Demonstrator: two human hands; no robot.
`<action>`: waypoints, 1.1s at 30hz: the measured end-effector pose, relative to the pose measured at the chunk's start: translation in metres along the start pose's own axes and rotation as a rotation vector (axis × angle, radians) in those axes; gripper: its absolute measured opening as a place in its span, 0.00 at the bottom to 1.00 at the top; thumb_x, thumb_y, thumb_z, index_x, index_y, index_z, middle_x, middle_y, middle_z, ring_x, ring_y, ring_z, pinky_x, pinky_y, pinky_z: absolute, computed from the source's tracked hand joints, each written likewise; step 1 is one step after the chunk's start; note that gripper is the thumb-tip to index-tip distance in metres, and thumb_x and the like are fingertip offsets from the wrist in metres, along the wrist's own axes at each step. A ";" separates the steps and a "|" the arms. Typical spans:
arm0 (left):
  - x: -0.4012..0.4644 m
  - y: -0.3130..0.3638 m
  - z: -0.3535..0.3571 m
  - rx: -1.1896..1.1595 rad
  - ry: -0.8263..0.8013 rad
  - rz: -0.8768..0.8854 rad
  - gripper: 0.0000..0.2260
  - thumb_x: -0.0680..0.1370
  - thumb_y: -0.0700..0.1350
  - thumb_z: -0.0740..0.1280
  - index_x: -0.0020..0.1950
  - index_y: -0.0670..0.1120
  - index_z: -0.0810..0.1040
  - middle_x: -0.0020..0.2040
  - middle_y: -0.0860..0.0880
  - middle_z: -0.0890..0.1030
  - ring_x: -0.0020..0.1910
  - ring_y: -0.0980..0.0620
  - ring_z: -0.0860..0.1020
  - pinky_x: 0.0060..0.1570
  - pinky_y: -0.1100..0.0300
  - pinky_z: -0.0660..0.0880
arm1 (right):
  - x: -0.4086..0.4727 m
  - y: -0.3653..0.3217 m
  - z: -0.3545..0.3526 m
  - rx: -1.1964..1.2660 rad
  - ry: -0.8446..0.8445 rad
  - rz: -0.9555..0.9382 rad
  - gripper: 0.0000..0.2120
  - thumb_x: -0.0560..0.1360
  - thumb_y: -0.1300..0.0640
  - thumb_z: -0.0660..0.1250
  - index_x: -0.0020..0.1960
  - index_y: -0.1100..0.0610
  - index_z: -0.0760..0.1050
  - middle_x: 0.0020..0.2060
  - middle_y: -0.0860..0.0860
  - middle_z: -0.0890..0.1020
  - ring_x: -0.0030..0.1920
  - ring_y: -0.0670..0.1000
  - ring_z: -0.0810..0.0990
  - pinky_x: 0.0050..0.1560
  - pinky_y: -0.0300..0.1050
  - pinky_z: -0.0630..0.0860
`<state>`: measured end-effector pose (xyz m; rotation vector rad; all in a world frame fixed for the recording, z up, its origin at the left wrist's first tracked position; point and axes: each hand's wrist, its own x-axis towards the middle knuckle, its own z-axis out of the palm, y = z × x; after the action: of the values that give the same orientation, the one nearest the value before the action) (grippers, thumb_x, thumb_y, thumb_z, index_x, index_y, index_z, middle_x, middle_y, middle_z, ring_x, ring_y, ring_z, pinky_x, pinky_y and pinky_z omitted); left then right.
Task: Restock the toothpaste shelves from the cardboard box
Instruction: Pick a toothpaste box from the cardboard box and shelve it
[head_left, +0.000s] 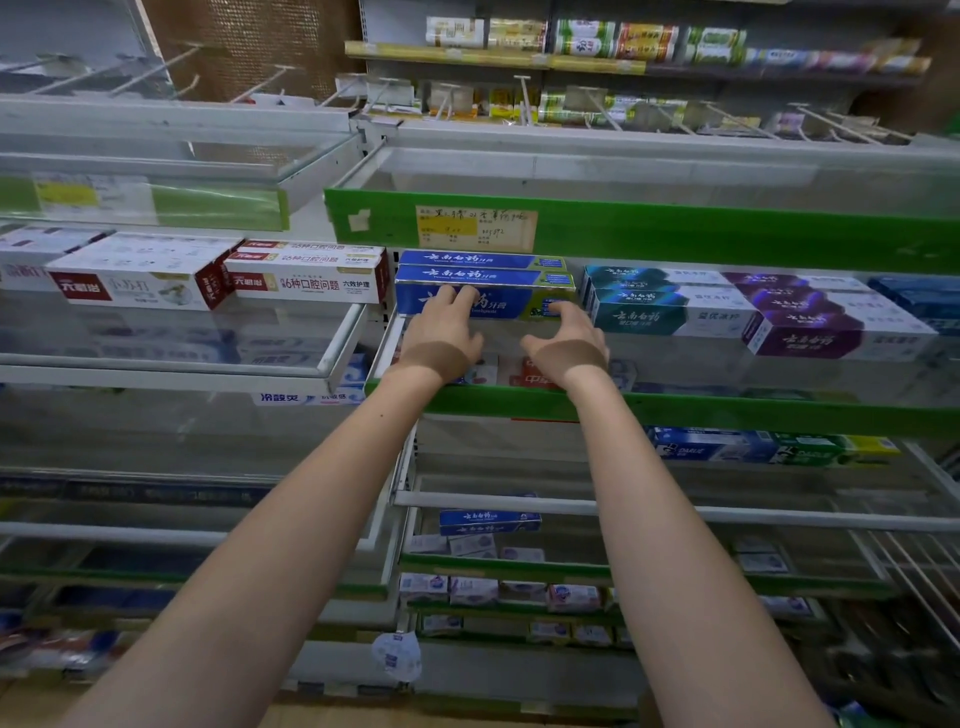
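Both hands at the blue toothpaste boxes on the shelf

We see the left hand with straight fingers pressing the front face of the blue toothpaste boxes, its grip apart. The right hand reaches the stack's right end with fingers loosely curved; we cannot tell whether it grips. The stack sits on the green-edged shelf, between the white-and-red boxes and the teal boxes, with purple boxes further right.
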<state>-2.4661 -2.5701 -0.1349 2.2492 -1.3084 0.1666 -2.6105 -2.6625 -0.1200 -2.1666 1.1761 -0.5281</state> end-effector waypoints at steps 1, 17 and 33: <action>0.000 0.000 0.000 -0.001 -0.002 -0.001 0.21 0.78 0.45 0.68 0.70 0.47 0.69 0.66 0.45 0.72 0.62 0.44 0.73 0.61 0.46 0.74 | 0.001 0.001 0.000 0.004 -0.003 0.001 0.31 0.77 0.48 0.68 0.78 0.51 0.63 0.79 0.50 0.63 0.77 0.58 0.61 0.77 0.58 0.59; -0.002 0.003 -0.004 -0.012 -0.056 -0.006 0.22 0.80 0.47 0.67 0.73 0.48 0.68 0.65 0.46 0.73 0.64 0.45 0.73 0.63 0.46 0.73 | 0.001 -0.002 0.004 -0.105 -0.023 0.005 0.34 0.79 0.46 0.66 0.81 0.48 0.57 0.81 0.48 0.56 0.78 0.59 0.58 0.77 0.57 0.56; -0.006 0.020 -0.015 -0.271 -0.086 0.008 0.21 0.81 0.45 0.66 0.74 0.48 0.70 0.66 0.48 0.76 0.62 0.50 0.75 0.65 0.49 0.73 | -0.020 -0.005 -0.004 0.242 0.262 0.025 0.04 0.80 0.57 0.66 0.53 0.52 0.78 0.50 0.49 0.82 0.51 0.49 0.79 0.47 0.41 0.73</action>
<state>-2.4839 -2.5658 -0.1167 2.0400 -1.2989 -0.1003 -2.6199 -2.6449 -0.1146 -1.9156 1.2035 -0.9164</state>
